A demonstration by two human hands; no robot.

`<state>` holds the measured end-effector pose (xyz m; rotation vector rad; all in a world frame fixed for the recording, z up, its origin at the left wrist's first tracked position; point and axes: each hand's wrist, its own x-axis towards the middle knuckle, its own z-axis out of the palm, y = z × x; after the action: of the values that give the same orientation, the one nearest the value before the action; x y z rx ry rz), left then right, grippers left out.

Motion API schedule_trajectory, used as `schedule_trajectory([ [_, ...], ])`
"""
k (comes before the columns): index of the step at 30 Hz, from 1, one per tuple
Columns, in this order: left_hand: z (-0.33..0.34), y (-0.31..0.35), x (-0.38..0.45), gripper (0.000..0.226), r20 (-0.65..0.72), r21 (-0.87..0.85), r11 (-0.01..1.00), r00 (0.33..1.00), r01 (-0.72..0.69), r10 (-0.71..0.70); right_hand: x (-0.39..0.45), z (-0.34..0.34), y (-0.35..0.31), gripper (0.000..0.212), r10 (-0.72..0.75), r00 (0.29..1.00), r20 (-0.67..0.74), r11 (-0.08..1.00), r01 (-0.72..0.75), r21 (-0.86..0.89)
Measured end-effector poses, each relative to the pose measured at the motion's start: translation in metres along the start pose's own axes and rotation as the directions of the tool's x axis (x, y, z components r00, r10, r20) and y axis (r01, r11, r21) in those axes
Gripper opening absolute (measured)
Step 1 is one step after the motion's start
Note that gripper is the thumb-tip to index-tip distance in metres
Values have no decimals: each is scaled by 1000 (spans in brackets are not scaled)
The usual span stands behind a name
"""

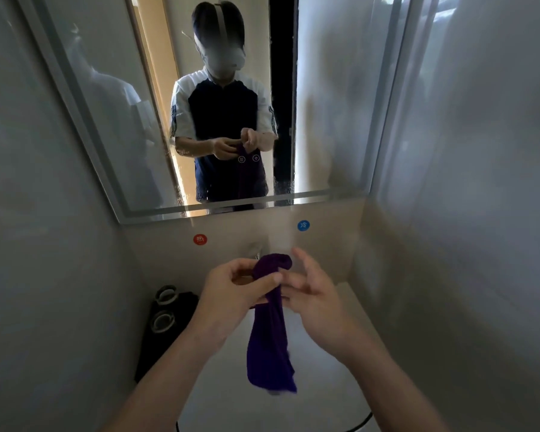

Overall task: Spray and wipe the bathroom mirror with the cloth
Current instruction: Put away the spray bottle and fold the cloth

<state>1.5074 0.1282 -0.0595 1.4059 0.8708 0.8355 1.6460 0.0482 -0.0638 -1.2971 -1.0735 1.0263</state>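
Head view shows the left hand (231, 288) pinching the purple cloth (270, 332) hanging before the mirror (113, 120), right hand (312, 291) fingers released beside it, apparently bunching it; next likely calls for wiping.

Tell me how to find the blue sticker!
Start at the big mirror on the wall. Just under its bottom edge, above the hands holding the purple cloth, sit two round stickers. The blue sticker is the right one; its neighbour, the red sticker, sits lower left.
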Motion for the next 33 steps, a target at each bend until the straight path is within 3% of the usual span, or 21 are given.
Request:
schedule_trajectory([
  [3, -4, -2, 3, 28, -66, 161, 985, 995, -64, 76, 1, 7, 6, 76, -8, 1000, 27, 996, 10, -92],
  [6, -17, -5, 9, 25, -66, 225, 968, 990, -110, 127, 8, 0, 9, 58, -65, 998, -25, 995, 63, -78],
  [8, -24, -4, 8, 28, -47, 251, 961, 990, -115, 131, 13, -8, 11, 50, -107, 991, -80, 965, 84, -247],
  [11, -28, -6, 5, 23, -48, 244, 965, 993, -91, 106, 14, -15, 27, 34, -86, 996, 26, 846, 87, -525],
  [13, -30, -11, 5, 24, -66, 249, 965, 993, -80, 99, 9, -11, 41, 30, -35, 997, 70, 862, 66, -503],
  [17, -35, -21, 3, 22, -114, 257, 965, 990, -55, 87, -3, 4, 63, 55, 6, 998, 69, 882, 27, -470],
  [19, -36, -24, 0, 25, -113, 263, 964, 990, -48, 80, -7, 16, 68, 55, 53, 998, 37, 873, -28, -487],
  [21, -39, -25, -3, 27, -91, 252, 966, 993, -49, 75, -9, 22, 72, 49, 72, 997, 4, 858, -60, -510],
  [25, -46, -22, -8, 26, -108, 222, 974, 992, -44, 70, -8, 21, 78, 14, -3, 995, -99, 745, -64, -664],
  [29, -62, -18, -11, 24, -132, 235, 971, 989, -37, 70, -7, 1, 69, 34, 8, 991, -132, 893, -67, -446],
  [33, -74, -5, -15, 23, -103, 201, 978, 992, -57, 79, 1, -15, 48, 24, 35, 996, -80, 995, -43, -95],
])
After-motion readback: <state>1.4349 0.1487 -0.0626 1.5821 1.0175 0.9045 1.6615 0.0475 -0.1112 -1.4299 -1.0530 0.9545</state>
